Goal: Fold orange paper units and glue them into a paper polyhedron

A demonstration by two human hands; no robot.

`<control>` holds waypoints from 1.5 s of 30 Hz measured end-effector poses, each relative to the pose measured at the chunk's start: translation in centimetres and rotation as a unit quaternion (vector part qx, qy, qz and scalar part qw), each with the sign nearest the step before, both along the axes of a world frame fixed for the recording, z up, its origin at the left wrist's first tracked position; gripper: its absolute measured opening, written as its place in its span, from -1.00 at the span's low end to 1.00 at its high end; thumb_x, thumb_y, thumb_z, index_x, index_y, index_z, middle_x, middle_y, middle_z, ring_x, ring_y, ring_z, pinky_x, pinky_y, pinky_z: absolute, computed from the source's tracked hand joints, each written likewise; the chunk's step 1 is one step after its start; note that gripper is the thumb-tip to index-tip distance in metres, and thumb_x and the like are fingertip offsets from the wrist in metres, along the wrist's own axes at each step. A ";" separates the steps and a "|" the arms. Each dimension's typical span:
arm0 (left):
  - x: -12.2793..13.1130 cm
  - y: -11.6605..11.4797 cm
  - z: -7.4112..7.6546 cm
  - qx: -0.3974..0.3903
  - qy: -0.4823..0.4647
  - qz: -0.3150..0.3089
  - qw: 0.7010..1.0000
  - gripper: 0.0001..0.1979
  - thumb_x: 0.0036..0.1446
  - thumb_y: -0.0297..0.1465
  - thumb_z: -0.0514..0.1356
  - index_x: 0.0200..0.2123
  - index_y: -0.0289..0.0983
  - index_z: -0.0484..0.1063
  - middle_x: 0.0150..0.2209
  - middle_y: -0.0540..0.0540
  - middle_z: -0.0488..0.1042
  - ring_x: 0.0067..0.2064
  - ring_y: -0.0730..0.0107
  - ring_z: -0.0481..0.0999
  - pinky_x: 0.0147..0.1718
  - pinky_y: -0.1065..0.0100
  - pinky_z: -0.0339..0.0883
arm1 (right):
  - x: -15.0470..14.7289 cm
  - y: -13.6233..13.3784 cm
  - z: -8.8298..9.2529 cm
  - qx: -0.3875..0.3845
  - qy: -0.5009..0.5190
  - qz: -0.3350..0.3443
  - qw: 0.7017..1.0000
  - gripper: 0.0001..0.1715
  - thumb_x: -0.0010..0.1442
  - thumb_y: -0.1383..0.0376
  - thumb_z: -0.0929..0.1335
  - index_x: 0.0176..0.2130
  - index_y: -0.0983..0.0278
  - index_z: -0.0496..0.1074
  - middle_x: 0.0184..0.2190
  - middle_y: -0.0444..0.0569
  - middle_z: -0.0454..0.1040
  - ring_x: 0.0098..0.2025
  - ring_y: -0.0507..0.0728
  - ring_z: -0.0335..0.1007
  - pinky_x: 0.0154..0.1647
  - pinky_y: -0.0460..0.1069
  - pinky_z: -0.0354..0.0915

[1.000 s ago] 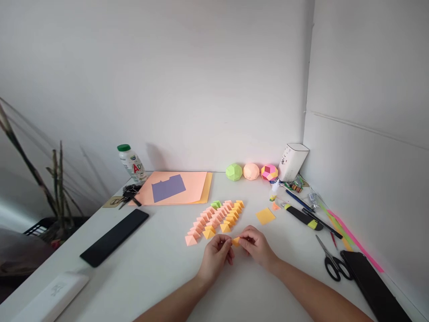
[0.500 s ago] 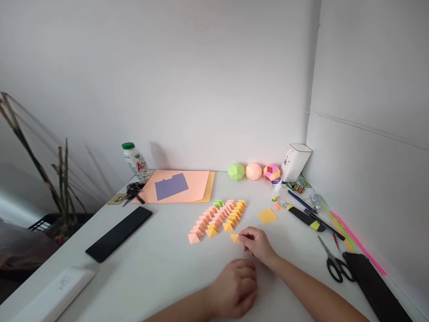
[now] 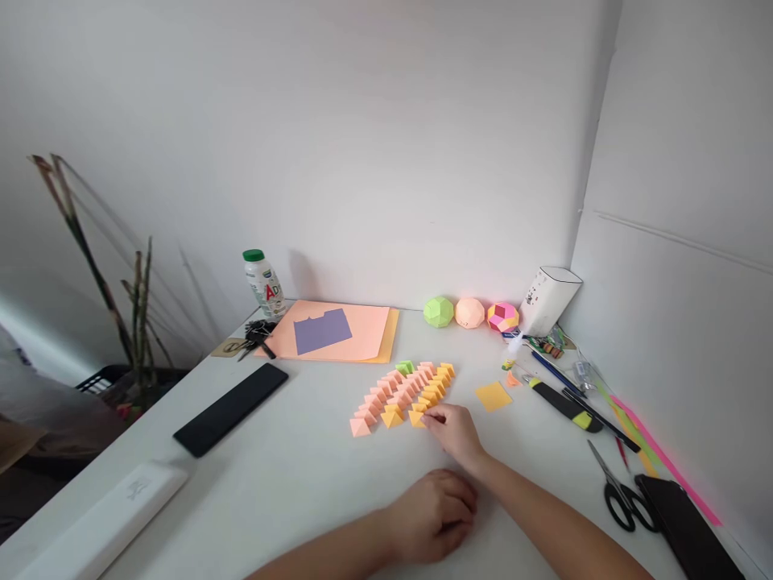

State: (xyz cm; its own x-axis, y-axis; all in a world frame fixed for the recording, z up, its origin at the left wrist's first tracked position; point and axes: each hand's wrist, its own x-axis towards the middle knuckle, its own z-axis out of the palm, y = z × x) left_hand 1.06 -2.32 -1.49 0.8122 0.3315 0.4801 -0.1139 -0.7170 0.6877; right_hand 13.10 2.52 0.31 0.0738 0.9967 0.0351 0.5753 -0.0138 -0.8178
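Looks well along: an orange folded piece (image 3: 417, 418) is pinched in the right hand (image 3: 454, 432) at the near end of three rows of folded units (image 3: 406, 391), one flat yellow square (image 3: 493, 395) just beyond is left unfolded, the left hand (image 3: 436, 514) loosely curled on nothing.

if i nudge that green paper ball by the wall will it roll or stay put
The green paper ball is faceted, so it would probably rock onto a flat face rather than roll far. Being folded paper, it is likely very light, slides easily and could dent if squeezed.
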 end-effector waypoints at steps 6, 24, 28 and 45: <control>-0.2 -0.2 0.4 -0.003 0.003 -0.001 1.000 -0.87 0.05 -0.50 0.06 -0.40 -0.24 0.40 -0.27 -0.18 0.52 -0.18 0.27 0.47 -0.14 0.30 0.32 | 0.2 -0.7 -0.4 0.015 0.000 -0.015 1.000 -0.81 0.06 0.25 0.31 -0.43 0.26 0.51 -0.60 -0.11 0.47 -0.57 0.08 0.36 -0.58 -0.09 0.26; -0.6 0.0 1.6 -0.228 0.024 0.011 0.973 -0.77 0.15 -0.31 0.09 -0.38 -0.28 0.51 -0.26 -0.22 0.50 -0.16 0.25 0.47 -0.17 0.31 0.34 | 7.7 -2.4 -2.5 0.205 -0.314 -0.008 0.927 -0.64 0.09 0.52 0.23 -0.19 0.31 0.49 -0.14 0.11 0.51 -0.12 0.21 0.46 -0.09 0.12 0.41; -0.7 1.0 1.6 -0.436 -0.007 0.097 0.894 -0.77 0.10 -0.25 0.16 -0.42 -0.29 0.51 -0.25 -0.16 0.51 -0.17 0.24 0.47 -0.12 0.25 0.32 | 7.9 -2.2 -2.1 0.231 -0.316 0.010 0.920 -0.66 0.12 0.53 0.21 -0.27 0.30 0.50 -0.23 0.08 0.54 -0.20 0.18 0.48 -0.16 0.08 0.43; -1.3 2.7 2.0 -0.742 -0.143 0.039 0.654 -0.69 0.12 -0.33 0.17 -0.12 -0.42 0.37 -0.04 -0.41 0.45 0.01 0.03 0.44 0.10 0.01 0.14 | 7.1 -2.5 -2.6 0.247 -0.325 0.006 0.913 -0.78 0.12 0.46 0.24 -0.32 0.30 0.45 -0.21 0.14 0.50 -0.14 0.25 0.44 -0.13 0.15 0.40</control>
